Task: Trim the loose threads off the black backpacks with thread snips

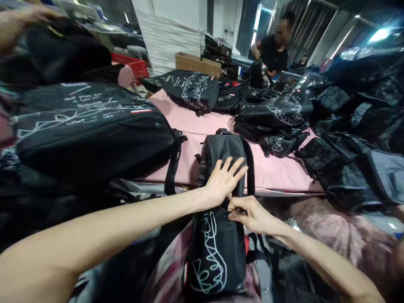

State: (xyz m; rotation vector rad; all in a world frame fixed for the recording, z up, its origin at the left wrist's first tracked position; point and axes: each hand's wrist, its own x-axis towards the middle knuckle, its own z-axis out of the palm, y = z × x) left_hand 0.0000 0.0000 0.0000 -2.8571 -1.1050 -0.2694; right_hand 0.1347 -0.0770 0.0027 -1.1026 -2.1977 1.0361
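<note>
A black backpack (217, 248) with white scribbled line drawings lies lengthwise before me. Its far end rests on the pink-covered table (186, 158), and its near end reaches over my lap. My left hand (224, 180) is flat on the backpack's dark upper part, fingers spread and holding nothing. Just below and to the right of it, my right hand (248, 213) is closed in a pinch against the backpack's middle. Whatever is between those fingertips is too small to make out. A black strap (250, 168) runs along the backpack's right side.
Large printed black backpacks (94, 130) lie at left, and more backpacks (274, 111) farther along the table. Dark bags (344, 168) pile up at right. Behind are a cardboard box (198, 64), a red crate (132, 67) and a person (277, 52). Another person's hand (30, 17) is at upper left.
</note>
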